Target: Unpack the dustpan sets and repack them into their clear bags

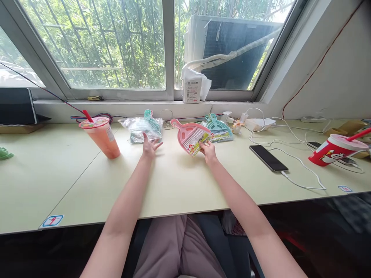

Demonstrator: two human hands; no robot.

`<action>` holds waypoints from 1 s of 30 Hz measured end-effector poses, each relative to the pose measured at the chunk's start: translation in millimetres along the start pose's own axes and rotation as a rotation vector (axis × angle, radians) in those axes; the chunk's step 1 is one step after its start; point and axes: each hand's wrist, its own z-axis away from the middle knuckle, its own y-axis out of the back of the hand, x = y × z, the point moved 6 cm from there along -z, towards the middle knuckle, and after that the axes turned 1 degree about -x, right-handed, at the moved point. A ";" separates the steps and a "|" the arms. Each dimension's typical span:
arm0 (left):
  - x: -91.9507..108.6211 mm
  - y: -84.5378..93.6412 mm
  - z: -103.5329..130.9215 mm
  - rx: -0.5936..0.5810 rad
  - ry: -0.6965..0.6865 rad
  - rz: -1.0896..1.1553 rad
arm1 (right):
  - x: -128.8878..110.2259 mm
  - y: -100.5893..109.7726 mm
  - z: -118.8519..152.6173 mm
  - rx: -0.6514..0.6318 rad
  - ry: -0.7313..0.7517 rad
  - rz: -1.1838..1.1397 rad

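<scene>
A pink dustpan with a white-bristled brush and a yellow label [191, 136] is tilted above the pale tabletop, its handle pointing up and left. My right hand [208, 151] grips its lower right corner with fingers and thumb. My left hand [150, 147] has its fingers spread and holds nothing; it is just in front of a clear plastic package with a teal handle [142, 129]. Behind the pink set, to the right, lies a teal dustpan and brush set [218, 129] with a similar label.
An orange drink cup [101, 137] stands left of my hands. On the right are a black phone [268, 158] on a white cable and a red cup [333, 151]. A white box [191, 90] sits on the windowsill. A tablet [16, 106] is at far left.
</scene>
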 end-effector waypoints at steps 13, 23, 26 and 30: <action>-1.1 16.2 -13.2 -0.004 0.023 -0.183 | 6.2 -6.8 1.9 -0.072 -0.005 0.040; -49.1 -51.4 28.6 -0.592 0.133 -0.313 | 7.2 -14.7 5.3 -0.167 -0.024 0.082; -60.1 -49.9 26.6 -0.459 0.107 -0.407 | 9.6 -19.2 3.1 -0.246 -0.032 0.235; -40.1 -43.7 24.1 -0.166 -0.224 -0.535 | 6.5 -17.7 3.8 -0.226 0.113 0.763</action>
